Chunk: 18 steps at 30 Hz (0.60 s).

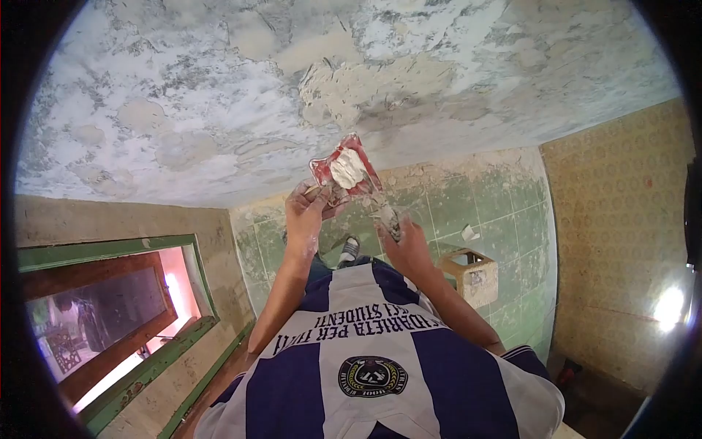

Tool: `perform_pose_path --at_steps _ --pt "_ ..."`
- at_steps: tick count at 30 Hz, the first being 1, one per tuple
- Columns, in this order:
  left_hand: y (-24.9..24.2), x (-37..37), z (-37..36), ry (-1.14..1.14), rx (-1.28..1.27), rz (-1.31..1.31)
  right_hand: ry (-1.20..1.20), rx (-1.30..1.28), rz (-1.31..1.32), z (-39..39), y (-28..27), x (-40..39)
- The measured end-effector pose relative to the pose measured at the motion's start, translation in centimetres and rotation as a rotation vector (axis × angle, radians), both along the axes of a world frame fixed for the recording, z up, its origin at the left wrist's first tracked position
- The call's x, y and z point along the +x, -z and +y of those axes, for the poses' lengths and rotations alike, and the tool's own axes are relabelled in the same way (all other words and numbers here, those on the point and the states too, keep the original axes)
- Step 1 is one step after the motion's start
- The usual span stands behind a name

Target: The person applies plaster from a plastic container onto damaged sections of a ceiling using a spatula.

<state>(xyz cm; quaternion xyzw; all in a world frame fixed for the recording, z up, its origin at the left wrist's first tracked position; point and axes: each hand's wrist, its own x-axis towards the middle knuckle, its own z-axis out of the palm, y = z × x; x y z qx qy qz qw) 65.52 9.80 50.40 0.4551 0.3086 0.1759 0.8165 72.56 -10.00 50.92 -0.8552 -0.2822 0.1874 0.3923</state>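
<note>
My left hand point(311, 203) is closed on the near edge of a flat red plastic plate point(319, 169) with smeared, whitened edges. A thick lump of white putty point(348, 170) sits on its face. My right hand point(404, 241) is wrapped round the handle of a putty knife point(390, 221), which is crusted with dried putty. The knife's upper end reaches the plate's near right corner, and its blade is mostly hidden there. Both hands are dusty with white residue and are held in front of the wall, above the floor.
A patchy plastered wall point(219, 110) spans the area ahead. Below lies a dusty green tiled floor point(453, 201) with a stained stool point(477, 276) by my right arm. A green-framed window point(110, 311) is at left, a patterned wall point(621, 241) at right.
</note>
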Motion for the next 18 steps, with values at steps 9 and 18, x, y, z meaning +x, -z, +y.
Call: perform_pose_path --at_steps 9,18 --pt "0.8 0.3 -0.7 -0.037 0.018 0.028 -0.035 -0.100 -0.009 -0.5 1.8 0.1" --pt "1.6 0.5 -1.4 -0.007 0.081 0.010 -0.085 -0.091 0.016 -1.0 2.4 -0.3"
